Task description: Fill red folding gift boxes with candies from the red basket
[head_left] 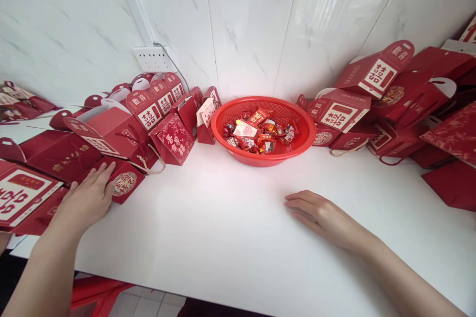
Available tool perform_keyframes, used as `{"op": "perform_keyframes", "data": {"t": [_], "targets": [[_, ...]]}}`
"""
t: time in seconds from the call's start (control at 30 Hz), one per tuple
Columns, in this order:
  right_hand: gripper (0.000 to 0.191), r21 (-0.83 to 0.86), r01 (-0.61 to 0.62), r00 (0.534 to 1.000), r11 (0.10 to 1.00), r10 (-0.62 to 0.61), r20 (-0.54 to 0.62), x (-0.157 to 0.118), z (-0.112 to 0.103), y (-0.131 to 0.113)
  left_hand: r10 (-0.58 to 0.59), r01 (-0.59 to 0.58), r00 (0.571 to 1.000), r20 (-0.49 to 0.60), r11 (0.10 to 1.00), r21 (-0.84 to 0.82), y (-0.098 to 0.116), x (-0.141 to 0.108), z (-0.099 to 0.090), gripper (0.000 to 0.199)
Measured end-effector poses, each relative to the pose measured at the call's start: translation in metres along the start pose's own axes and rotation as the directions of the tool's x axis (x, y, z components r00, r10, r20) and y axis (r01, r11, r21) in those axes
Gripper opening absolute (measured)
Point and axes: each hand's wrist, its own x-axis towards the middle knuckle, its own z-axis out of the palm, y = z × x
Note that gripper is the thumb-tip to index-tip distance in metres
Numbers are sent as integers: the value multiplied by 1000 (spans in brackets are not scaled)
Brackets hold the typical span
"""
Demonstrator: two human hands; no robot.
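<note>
My left hand (87, 195) lies with fingers stretched over a dark red gift box (128, 183) that bears a round gold emblem, at the front of the left pile. Whether it presses on the box or only rests there, I cannot tell. On the white table (223, 228), my right hand (316, 213) rests palm down, fingers extended, with nothing in it. Farther back, between the two hands, stands a red plastic basket (264, 160) holding wrapped candies (256, 131) and small red packets.
Red gift boxes with handles (107, 126) crowd the left side. More red boxes (338, 114) are stacked at the right. Behind them rises a tiled wall (245, 29) with a power socket (154, 59) and cable. A red stool (98, 292) shows below the table's front edge.
</note>
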Motion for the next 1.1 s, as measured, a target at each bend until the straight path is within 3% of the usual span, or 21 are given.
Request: {"op": "perform_keyframes", "data": {"t": [0.1,0.2,0.27,0.3,0.33,0.37,0.47,0.53,0.57,0.63,0.67,0.73,0.8,0.87,0.9,0.93,0.97,1.0,1.03,1.1], "targets": [[31,12,5,1000,1000,-5,-18,1,0,-1,-5,5,999,-47,1000,-1,12,-4,-5,59],[30,3,13,999,1000,-13,-44,3,1,-1,-1,7,972,-235,1000,24,44,-13,-14,61],[29,-32,19,997,999,-21,-68,5,-2,1,114,-121,933,-340,993,2,73,-20,-21,64],[29,-59,21,995,998,-26,-91,6,-5,3,221,-244,912,-346,970,-23,89,-23,-23,64],[29,-92,17,992,996,-28,-127,6,-10,7,357,-393,876,-324,918,-51,105,-25,-25,63],[29,-130,1,984,992,-24,-178,5,-16,13,512,-550,815,-272,832,-79,122,-27,-25,61],[25,-248,-157,909,956,41,-414,-8,-44,41,854,-848,513,-84,490,-200,172,-30,-23,54],[22,-292,-336,791,895,100,-603,-26,-66,68,925,-894,376,-51,348,-282,206,-30,-19,48],[20,-290,-447,696,846,125,-707,-38,-76,84,946,-905,319,-58,286,-314,222,-28,-15,47],[19,-205,-640,460,740,157,-874,-65,-93,113,972,-912,227,-66,189,-365,254,-23,-7,48],[20,-132,-713,320,688,152,-935,-79,-99,126,979,-909,195,-62,157,-386,268,-20,-3,50],[21,23,-816,80,578,153,-985,-106,-109,146,980,-898,190,-53,152,-413,293,-14,8,53],[30,182,-834,-145,520,111,-983,-130,-114,160,973,-886,225,-56,181,-427,311,-10,18,54],[48,301,-790,-327,535,48,-944,-150,-117,170,967,-880,242,-79,185,-437,320,-6,26,54],[59,332,-762,-386,556,23,-922,-159,-118,174,966,-879,241,-94,176,-443,322,-5,28,55],[70,347,-741,-419,575,7,-908,-167,-119,180,966,-879,237,-108,166,-448,323,-3,31,55],[80,343,-732,-421,589,6,-907,-174,-120,186,965,-878,234,-118,157,-452,323,-2,32,54],[89,325,-733,-393,597,17,-919,-180,-120,193,965,-878,233,-123,154,-454,322,-1,33,54],[94,292,-742,-338,603,40,-940,-185,-120,201,964,-878,235,-124,155,-453,322,0,34,54],[91,186,-764,-151,618,109,-982,-190,-119,215,964,-879,236,-119,160,-450,321,2,35,53]]}}
